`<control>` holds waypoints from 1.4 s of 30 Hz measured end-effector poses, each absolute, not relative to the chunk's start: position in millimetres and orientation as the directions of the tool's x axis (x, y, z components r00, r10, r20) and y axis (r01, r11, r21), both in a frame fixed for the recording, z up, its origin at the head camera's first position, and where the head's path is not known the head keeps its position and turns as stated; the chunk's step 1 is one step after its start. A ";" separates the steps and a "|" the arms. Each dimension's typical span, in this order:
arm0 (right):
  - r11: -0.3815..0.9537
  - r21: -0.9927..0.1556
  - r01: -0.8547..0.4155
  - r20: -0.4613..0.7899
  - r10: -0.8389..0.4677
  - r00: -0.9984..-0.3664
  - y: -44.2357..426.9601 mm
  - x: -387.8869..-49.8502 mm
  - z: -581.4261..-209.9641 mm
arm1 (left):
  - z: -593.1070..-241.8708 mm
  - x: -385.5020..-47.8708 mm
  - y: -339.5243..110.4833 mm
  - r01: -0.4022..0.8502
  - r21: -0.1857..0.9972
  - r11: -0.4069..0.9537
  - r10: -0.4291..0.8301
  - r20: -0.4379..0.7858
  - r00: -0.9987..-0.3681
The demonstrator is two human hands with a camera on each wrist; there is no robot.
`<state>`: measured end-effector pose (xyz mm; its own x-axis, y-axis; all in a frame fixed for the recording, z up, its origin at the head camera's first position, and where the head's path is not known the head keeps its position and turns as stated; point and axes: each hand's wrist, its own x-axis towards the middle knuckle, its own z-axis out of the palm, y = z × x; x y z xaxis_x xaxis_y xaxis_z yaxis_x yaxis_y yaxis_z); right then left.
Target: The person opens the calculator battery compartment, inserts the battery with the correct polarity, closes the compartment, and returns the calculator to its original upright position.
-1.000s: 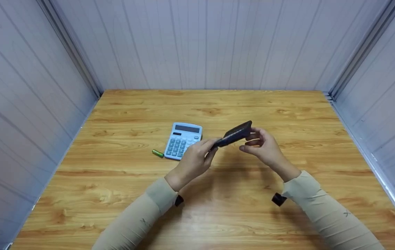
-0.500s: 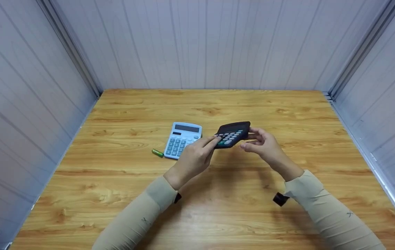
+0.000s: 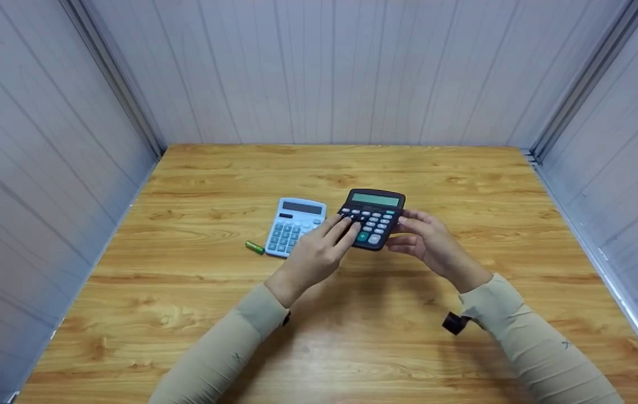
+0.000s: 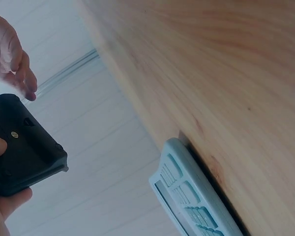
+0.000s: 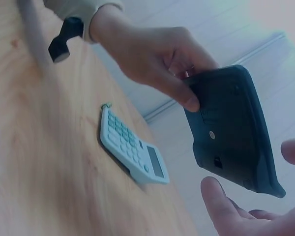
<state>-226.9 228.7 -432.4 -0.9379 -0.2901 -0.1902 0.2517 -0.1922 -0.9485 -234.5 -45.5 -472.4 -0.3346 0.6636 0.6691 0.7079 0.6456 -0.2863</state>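
Note:
My left hand holds a black calculator above the table, fingers across its keys. In the right wrist view the left thumb presses on its back. That back carries a small round gold sticker and a small dark recess. Beside the calculator's right edge is my right hand, its fingers spread. A gap shows between the right hand and the calculator in the right wrist view. On the table lies a light blue calculator, its lower right covered by my left hand.
A green battery lies on the wooden table, left of the blue calculator's lower corner. Pale panel walls stand behind the table and along both sides. A black wrist camera hangs by the right sleeve.
The black calculator has turned from nearly edge-on to keys and screen facing up toward the head camera. My left hand keeps hold of it. The right thumb has risen beside its right edge.

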 end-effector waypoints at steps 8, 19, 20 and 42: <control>-0.262 -0.914 0.309 -0.220 -0.320 -0.921 224.8 -226.3 -429.5 | -474.0 -235.3 -46.1 0.679 -0.366 0.637 0.693 0.657 -0.296; -0.314 -0.875 0.369 -0.272 -0.312 -0.910 219.5 -228.0 -428.0 | -474.7 -237.2 -44.8 0.643 -0.475 0.601 0.740 0.636 -0.221; -0.315 -0.873 0.371 -0.275 -0.310 -0.910 219.3 -227.9 -427.8 | -474.5 -237.2 -44.7 0.638 -0.485 0.598 0.743 0.633 -0.216; -0.294 -0.886 0.358 -0.290 -0.251 -0.924 230.2 -235.4 -428.4 | -471.6 -244.0 -41.9 0.722 -0.360 0.591 0.752 0.570 -0.332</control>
<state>-235.4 230.2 -428.4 -0.9236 -0.2506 -0.2902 0.3582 -0.2938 -0.8862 -244.0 -41.9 -471.6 -0.3319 0.7519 0.5696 0.7216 0.5913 -0.3601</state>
